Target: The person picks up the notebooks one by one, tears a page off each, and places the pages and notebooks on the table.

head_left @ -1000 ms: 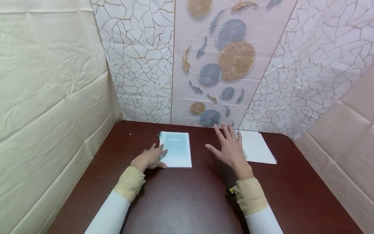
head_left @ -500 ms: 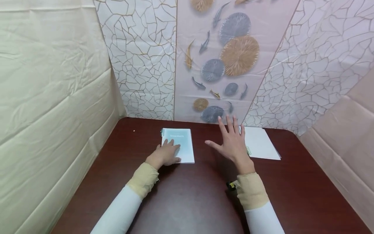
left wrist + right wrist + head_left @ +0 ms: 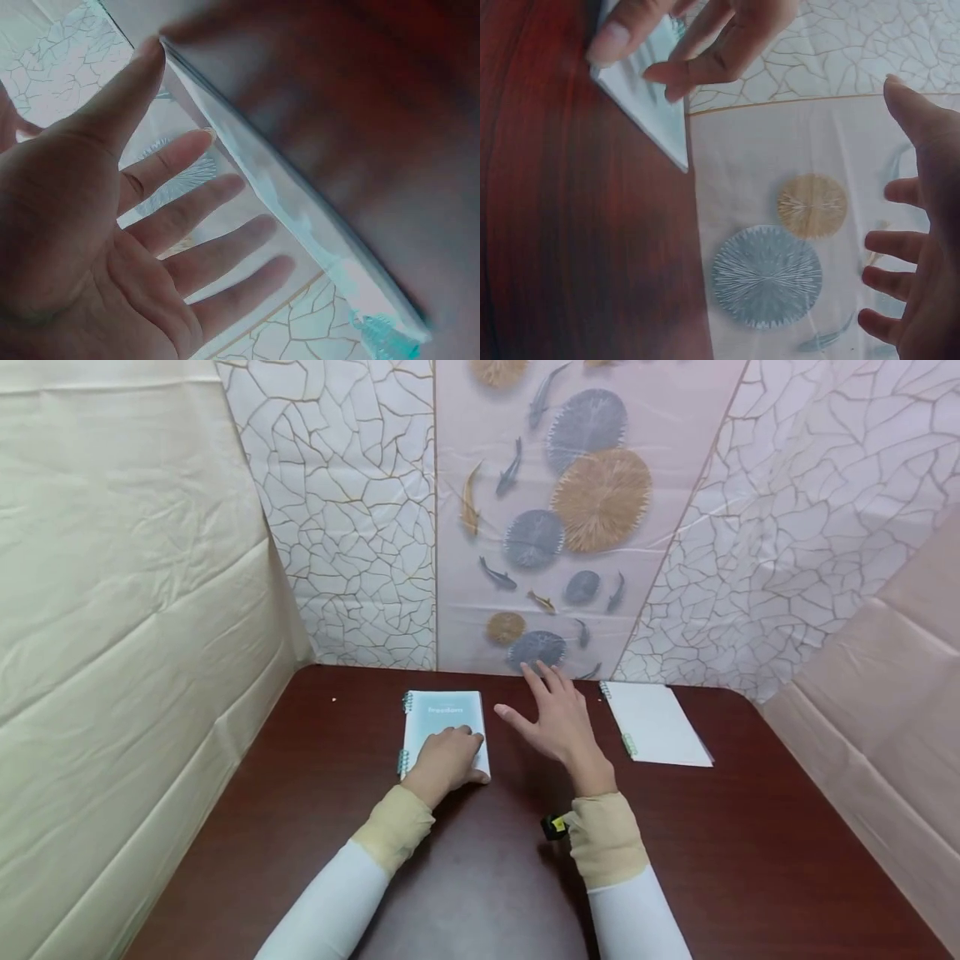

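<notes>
Two white sleeves (image 3: 326, 906), smooth and close-fitting, nearest. Crinkled beige wraps (image 3: 395, 828) round both wrists; small black-and-yellow block (image 3: 555, 827) beside the right one. Dark reddish-brown worktop (image 3: 757, 860), glossy, rounded far corners. Left hand (image 3: 446, 758) over a notebook (image 3: 435, 718): grip wide, thumb at near right corner, fingers over cover; can't tell if they press. Notebook is flat on the worktop left of centre, rectangular, pale blue fading to white, teal coil rings down left edge. Right hand (image 3: 558, 722) above worktop between notebook and white pad, grip wide, holding nothing. White pad (image 3: 660, 722) farther right, plain paper, coil-bound. Creased beige cloth (image 3: 135, 610) on left side. Back: printed sheet (image 3: 592, 502), crackle pattern, round discs, fish.
</notes>
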Tool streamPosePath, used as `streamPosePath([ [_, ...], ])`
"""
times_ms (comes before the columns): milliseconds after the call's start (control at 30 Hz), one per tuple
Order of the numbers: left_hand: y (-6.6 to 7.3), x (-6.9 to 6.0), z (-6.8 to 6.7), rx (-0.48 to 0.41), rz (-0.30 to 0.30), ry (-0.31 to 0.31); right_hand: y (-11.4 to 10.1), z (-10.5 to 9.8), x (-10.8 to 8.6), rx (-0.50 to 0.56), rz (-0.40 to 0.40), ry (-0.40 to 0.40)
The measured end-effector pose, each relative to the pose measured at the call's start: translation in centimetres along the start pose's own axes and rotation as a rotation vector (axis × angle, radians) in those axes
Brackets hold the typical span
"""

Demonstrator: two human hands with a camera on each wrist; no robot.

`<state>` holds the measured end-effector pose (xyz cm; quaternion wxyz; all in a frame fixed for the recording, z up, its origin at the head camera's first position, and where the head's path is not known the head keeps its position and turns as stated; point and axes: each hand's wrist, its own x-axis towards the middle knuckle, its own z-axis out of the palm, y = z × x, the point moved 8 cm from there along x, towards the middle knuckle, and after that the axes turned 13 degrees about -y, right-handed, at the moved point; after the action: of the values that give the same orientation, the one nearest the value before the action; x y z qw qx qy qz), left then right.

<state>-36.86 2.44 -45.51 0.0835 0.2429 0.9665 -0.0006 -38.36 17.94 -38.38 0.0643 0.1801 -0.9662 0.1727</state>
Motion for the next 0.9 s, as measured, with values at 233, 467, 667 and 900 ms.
streamPosePath([
  [233,0.1,-0.2,0.2,-0.005,0.051,0.027,0.3,2.0,0.2,0.052,0.005,-0.158],
  [467,0.2,0.1,0.4,0.011,0.087,0.021,0.1,4.2,0.1,0.238,-0.051,-0.352],
  [667,0.2,-0.1,0.2,0.014,0.119,0.037,-0.3,6.0,0.2,0.348,-0.033,-0.457],
  [900,0.0,-0.5,-0.2,-0.003,0.143,0.055,-0.9,7.3,0.3,0.488,-0.031,-0.488],
])
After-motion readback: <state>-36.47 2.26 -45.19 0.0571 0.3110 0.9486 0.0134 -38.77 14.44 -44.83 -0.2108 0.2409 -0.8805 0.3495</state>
